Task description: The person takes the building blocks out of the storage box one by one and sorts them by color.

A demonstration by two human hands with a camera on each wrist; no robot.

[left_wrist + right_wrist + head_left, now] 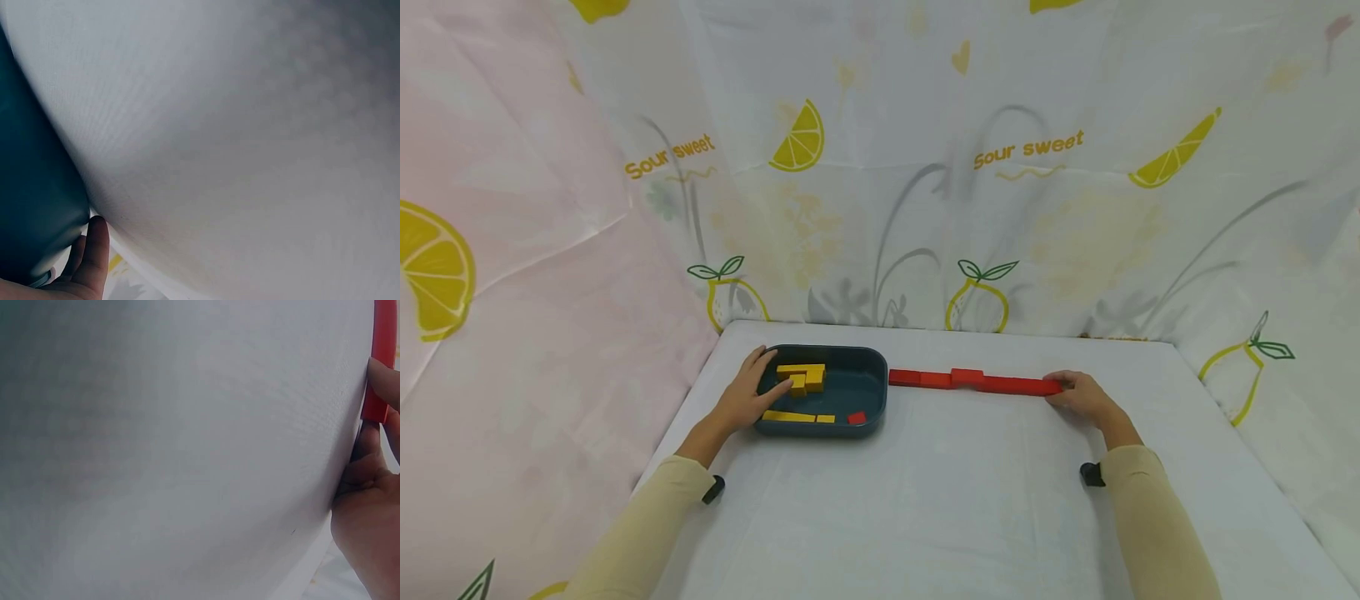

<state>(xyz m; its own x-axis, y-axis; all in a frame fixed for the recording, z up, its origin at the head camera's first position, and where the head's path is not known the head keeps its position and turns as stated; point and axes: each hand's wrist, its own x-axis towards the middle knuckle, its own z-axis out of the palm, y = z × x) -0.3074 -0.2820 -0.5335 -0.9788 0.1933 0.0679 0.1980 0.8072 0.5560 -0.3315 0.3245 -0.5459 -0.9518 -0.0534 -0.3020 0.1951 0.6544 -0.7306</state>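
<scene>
My left hand (747, 398) grips the left side of a dark blue tray (880, 392), thumb over the rim; in the left wrist view its fingers (95, 256) lie against the tray's outer wall (37, 169). Inside are several yellow blocks (815, 377), long yellow strips (788, 417) and a small red block (857, 418). From the tray's right side runs a row of red blocks (936, 381), with one raised block (967, 378) in it. My right hand (1084, 396) pinches the right end of the long red block (1015, 386), between thumb and fingers in the right wrist view.
A white cloth covers the table (940, 500). Behind it hangs a curtain (880, 208) printed with lemons, and a pinkish curtain (535, 333) hangs at the left. Black wrist bands (1092, 475) show at both cuffs.
</scene>
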